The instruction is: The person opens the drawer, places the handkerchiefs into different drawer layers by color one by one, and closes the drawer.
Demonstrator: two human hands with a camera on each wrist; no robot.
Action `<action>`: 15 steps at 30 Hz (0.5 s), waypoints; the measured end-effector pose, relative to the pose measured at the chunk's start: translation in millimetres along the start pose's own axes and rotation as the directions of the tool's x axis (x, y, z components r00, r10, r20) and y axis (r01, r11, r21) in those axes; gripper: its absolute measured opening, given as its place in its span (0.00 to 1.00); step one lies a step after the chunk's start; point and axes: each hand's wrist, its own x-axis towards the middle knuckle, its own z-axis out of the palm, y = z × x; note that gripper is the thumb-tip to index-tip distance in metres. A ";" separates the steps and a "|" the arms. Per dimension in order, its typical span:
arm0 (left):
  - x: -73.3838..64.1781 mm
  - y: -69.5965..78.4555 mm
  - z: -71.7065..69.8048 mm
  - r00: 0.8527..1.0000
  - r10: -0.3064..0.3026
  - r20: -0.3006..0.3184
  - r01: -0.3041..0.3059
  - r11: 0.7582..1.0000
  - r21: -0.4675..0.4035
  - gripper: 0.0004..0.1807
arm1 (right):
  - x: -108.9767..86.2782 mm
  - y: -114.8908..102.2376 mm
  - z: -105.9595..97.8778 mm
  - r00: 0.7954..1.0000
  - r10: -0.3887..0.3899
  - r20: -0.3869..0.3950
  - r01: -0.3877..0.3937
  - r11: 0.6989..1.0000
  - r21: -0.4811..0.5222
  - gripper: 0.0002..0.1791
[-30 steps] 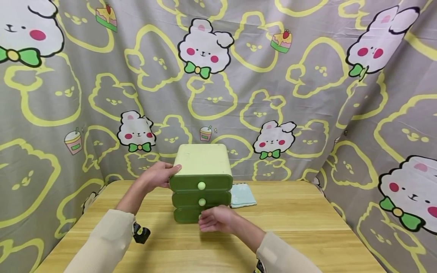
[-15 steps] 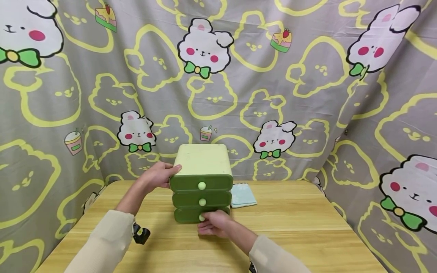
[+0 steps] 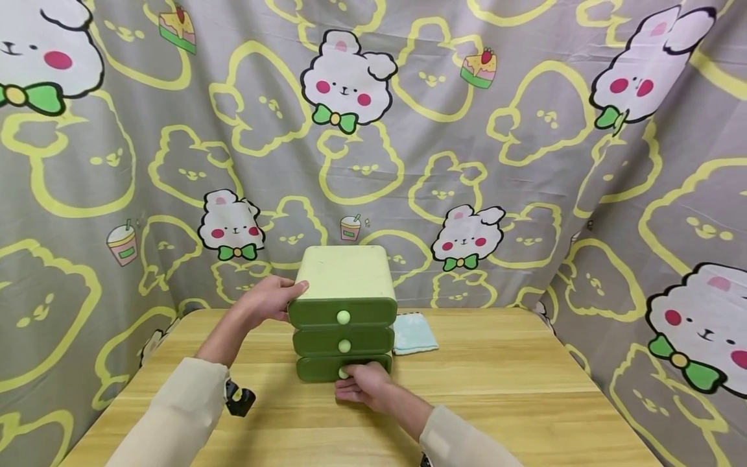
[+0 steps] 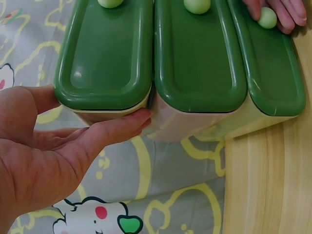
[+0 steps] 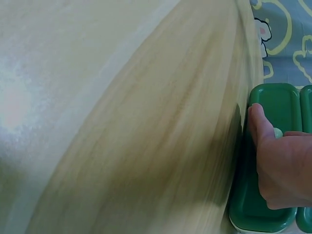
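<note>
A small drawer cabinet (image 3: 347,272) with a pale yellow-green shell and three dark green fronts stands upright on the table. My left hand (image 3: 268,299) holds its upper left edge, thumb on top and fingers along the side, as the left wrist view also shows. At the bottom drawer (image 3: 315,369), my right hand (image 3: 370,387) pinches the round light-green knob (image 4: 267,18) between thumb and finger; the other fingers extend below it. The knobs of the middle drawer (image 3: 309,342) and top drawer (image 3: 312,313) are untouched. All three fronts look closed against the shell.
A folded light-blue cloth (image 3: 414,333) lies behind the cabinet's right side on the wooden table (image 3: 496,376). Patterned grey curtains (image 3: 373,149) hang behind the table and on both sides. A black wrist device (image 3: 238,398) sits at the left cuff.
My right hand has shifted slightly left and down and taken the bottom drawer's knob. The left hand keeps its place on the cabinet. The head view has moved slightly.
</note>
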 end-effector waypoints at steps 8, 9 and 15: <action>-2.6 2.3 -0.2 1.000 0.004 -0.002 -0.004 1.000 0.003 0.31 | 0.1 -0.4 1.2 1.000 0.000 -0.011 0.000 1.000 -0.002 0.17; -2.6 1.9 -0.2 1.000 0.005 0.000 -0.005 1.000 0.001 0.31 | 0.2 -0.3 1.1 1.000 0.005 -0.013 -0.005 1.000 -0.002 0.16; -2.1 -1.4 -0.6 1.000 0.006 0.022 -0.006 1.000 -0.001 0.31 | -4.1 -0.6 1.6 0.999 0.040 -0.006 -0.040 0.999 -0.006 0.16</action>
